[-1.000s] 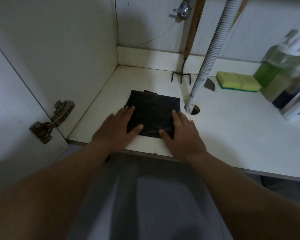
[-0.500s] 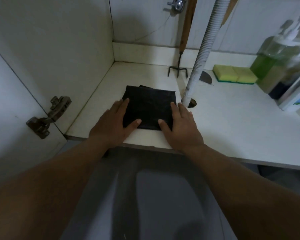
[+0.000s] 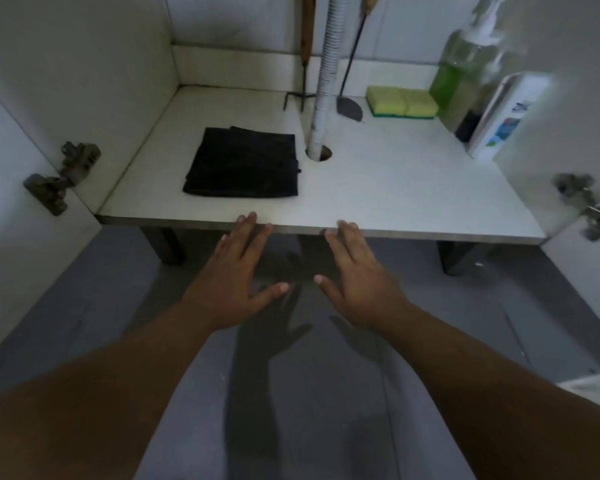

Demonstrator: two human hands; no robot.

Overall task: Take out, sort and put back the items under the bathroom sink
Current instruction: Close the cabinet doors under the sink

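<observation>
Black cloth (image 3: 243, 164) folded on shelf (image 3: 395, 188); both grips released, apart frm it.

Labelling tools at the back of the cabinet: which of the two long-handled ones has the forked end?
The fork tool, left of the ribbed drain hose. The trowel to the hose's right ends in a flat blade.

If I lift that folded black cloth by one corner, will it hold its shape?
Probably not. The black cloth lies in soft stacked folds, so it would likely droop and unfold. It looks light, and pushed across the smooth shelf it would probably slide or bunch.
</observation>
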